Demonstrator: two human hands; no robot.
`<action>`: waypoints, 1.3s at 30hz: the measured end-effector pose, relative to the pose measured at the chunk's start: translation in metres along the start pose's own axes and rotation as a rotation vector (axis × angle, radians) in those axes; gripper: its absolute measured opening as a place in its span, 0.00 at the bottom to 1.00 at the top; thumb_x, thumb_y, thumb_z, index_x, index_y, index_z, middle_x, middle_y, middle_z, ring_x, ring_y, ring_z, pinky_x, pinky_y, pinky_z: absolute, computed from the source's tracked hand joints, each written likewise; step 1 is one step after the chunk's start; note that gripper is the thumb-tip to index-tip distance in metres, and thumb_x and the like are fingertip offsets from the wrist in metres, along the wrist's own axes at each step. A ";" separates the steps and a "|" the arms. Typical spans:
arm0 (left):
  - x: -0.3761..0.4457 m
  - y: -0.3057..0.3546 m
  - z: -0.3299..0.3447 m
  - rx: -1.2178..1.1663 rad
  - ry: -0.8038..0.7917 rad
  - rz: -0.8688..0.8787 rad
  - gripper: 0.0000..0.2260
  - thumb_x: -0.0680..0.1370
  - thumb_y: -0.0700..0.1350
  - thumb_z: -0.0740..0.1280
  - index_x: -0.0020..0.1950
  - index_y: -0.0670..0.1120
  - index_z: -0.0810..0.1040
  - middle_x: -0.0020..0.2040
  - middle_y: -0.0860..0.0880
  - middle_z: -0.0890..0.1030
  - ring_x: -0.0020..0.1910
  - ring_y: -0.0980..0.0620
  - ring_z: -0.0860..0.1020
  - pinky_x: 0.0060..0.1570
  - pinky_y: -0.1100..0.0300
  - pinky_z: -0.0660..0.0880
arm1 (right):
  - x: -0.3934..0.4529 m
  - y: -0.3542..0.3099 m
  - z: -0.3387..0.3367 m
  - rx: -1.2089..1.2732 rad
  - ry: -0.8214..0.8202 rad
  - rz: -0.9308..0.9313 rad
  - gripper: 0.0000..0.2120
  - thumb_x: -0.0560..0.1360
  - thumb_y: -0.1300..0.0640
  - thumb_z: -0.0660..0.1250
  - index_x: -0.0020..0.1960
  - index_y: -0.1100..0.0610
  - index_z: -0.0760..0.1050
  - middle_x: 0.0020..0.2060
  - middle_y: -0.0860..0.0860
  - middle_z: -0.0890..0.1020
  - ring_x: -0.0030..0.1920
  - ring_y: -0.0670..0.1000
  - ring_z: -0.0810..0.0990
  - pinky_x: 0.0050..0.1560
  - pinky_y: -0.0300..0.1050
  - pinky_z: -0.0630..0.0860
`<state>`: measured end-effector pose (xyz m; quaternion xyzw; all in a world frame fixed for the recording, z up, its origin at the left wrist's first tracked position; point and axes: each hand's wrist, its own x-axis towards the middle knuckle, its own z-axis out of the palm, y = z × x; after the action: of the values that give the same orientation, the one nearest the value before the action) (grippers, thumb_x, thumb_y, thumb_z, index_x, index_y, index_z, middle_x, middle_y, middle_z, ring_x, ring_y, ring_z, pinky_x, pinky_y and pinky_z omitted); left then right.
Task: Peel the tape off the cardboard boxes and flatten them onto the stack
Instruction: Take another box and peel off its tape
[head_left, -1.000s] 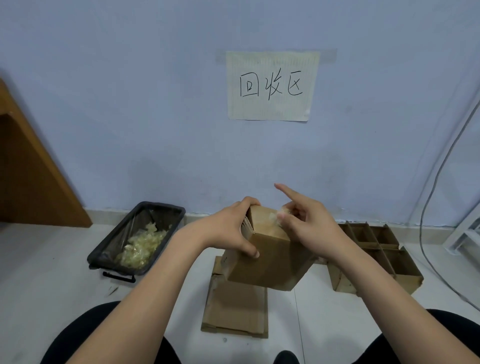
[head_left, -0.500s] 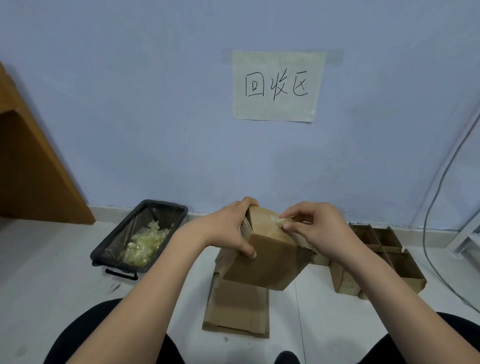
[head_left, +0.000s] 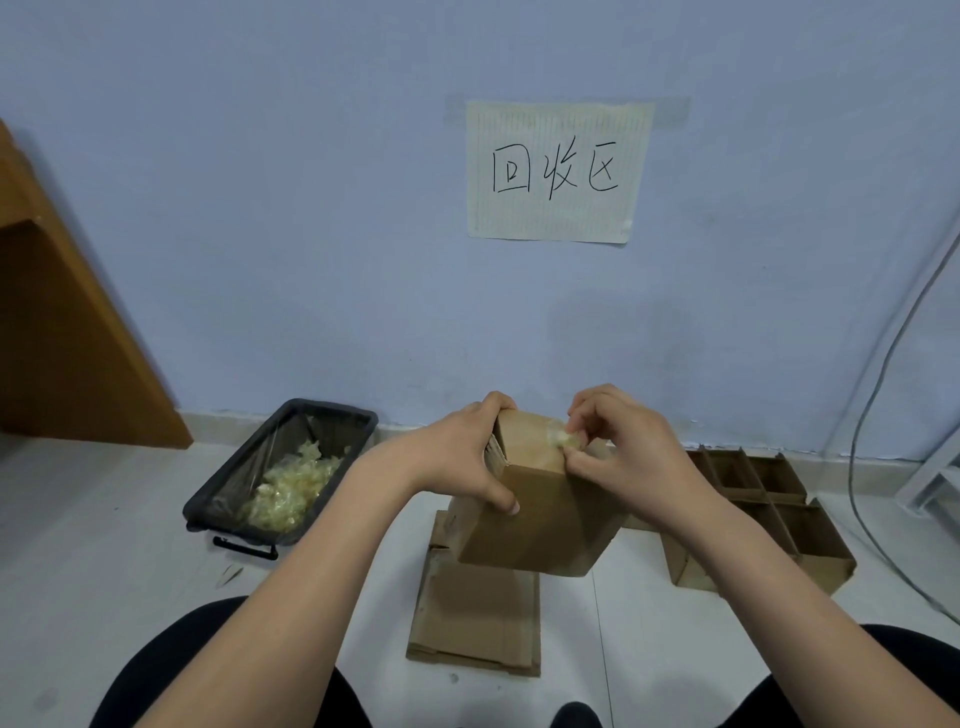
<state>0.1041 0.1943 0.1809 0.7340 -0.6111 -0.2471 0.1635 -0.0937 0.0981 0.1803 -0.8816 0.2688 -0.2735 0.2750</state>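
I hold a brown cardboard box (head_left: 540, 514) tilted in the air above the floor. My left hand (head_left: 462, 457) grips its upper left edge, thumb on the front face. My right hand (head_left: 623, 447) pinches a crumpled bit of clear tape (head_left: 560, 435) at the box's top right corner. Below the box, a stack of flattened cardboard (head_left: 475, 613) lies on the white floor.
A black bin (head_left: 228, 499) lined with plastic holds wads of peeled tape at the left. Open cardboard boxes with dividers (head_left: 753, 509) stand at the right by the wall. A wooden furniture side (head_left: 67, 332) is far left, a grey cable (head_left: 872, 415) far right.
My right hand's raised forefinger has curled down and its fingers have closed on the tape at the box's top. The left hand and the box have stayed nearly still.
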 end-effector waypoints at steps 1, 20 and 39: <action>0.000 0.000 0.000 -0.001 0.005 -0.001 0.42 0.67 0.51 0.82 0.73 0.53 0.59 0.61 0.53 0.71 0.58 0.51 0.74 0.50 0.60 0.73 | 0.000 0.000 0.000 0.003 0.013 0.012 0.11 0.68 0.63 0.73 0.41 0.49 0.75 0.44 0.46 0.79 0.42 0.45 0.79 0.47 0.41 0.78; -0.004 -0.018 -0.015 0.135 0.006 -0.142 0.43 0.65 0.51 0.82 0.72 0.53 0.60 0.61 0.51 0.70 0.59 0.47 0.73 0.57 0.50 0.77 | 0.004 0.007 -0.003 0.171 -0.005 0.202 0.01 0.72 0.52 0.76 0.42 0.47 0.85 0.48 0.40 0.82 0.48 0.37 0.81 0.49 0.33 0.73; -0.064 -0.172 -0.102 -0.195 0.850 -0.769 0.44 0.68 0.46 0.82 0.75 0.49 0.59 0.68 0.41 0.66 0.65 0.36 0.72 0.61 0.45 0.73 | 0.117 -0.044 0.206 0.335 -0.230 0.294 0.02 0.72 0.56 0.75 0.44 0.51 0.83 0.53 0.50 0.81 0.53 0.49 0.80 0.44 0.37 0.73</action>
<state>0.2936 0.2853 0.1816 0.9195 -0.1557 -0.0274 0.3599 0.1327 0.1255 0.1031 -0.8005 0.3119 -0.1691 0.4830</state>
